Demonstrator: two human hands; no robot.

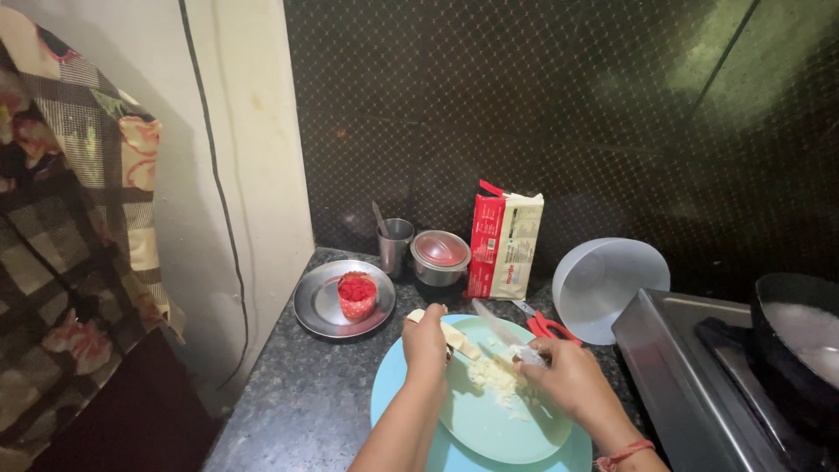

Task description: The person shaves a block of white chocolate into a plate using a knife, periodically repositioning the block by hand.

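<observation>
**A:** What are the hands on?

**B:** The left hand [426, 341] is curled down over a pale block of cheese [454, 336], fingers pressed together on top of it. The right hand [568, 380] is closed around the handle of a knife [500, 330], whose blade points toward the back of the counter [306, 393], just beside the block.

**A:** And where does the block sit?

**B:** On a pale green cutting board [489, 419] that lies over a blue plate [393, 393] at the counter's front edge. A small heap of chopped white pieces [494, 378] lies on the board between the two hands.

**A:** What else is around?

**B:** Near the left rear corner, a steel plate [319, 301] carries a red, patterned cup-shaped thing [357, 295]. Behind it stand a steel tumbler [395, 245] with a utensil in it and a lidded steel bowl [440, 257]. A red and cream packet [503, 245] stands upright against the dark back wall. Red-handled scissors [549, 326] lie just behind the board, and a white plastic bowl [603, 284] leans tilted beside the steel stove [690, 376], which holds a dark pan [800, 345] at the right edge.
</observation>
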